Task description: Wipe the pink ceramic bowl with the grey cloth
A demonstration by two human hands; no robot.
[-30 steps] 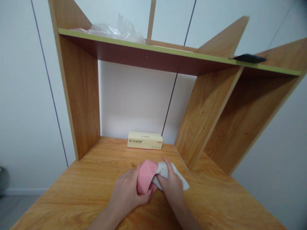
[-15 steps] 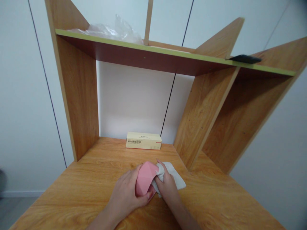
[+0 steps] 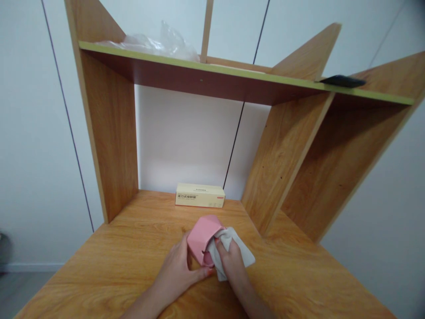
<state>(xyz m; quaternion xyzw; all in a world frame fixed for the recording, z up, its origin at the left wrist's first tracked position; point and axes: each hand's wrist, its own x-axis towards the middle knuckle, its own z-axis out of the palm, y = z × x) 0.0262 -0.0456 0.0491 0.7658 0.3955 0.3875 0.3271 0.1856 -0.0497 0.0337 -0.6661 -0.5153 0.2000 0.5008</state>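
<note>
A pink faceted cup-like container [image 3: 200, 237] is tipped on its side just above the wooden desk [image 3: 133, 257], its mouth turned toward me. My left hand [image 3: 177, 271] wraps around its left side and holds it. My right hand [image 3: 229, 260] is closed on a white cloth [image 3: 242, 252] and presses part of it into the container's opening. The rest of the cloth hangs out to the right over the desk.
A long beige box [image 3: 200, 195] with printed text lies at the back of the desk against the white wall. Wooden side panels and a shelf [image 3: 232, 75] stand above; crumpled clear plastic [image 3: 156, 42] and a dark flat object [image 3: 343, 80] lie on the shelf.
The pink container has been turned, so its opening now faces me more. My right hand has drawn back toward me and pushed the cloth into the opening.
</note>
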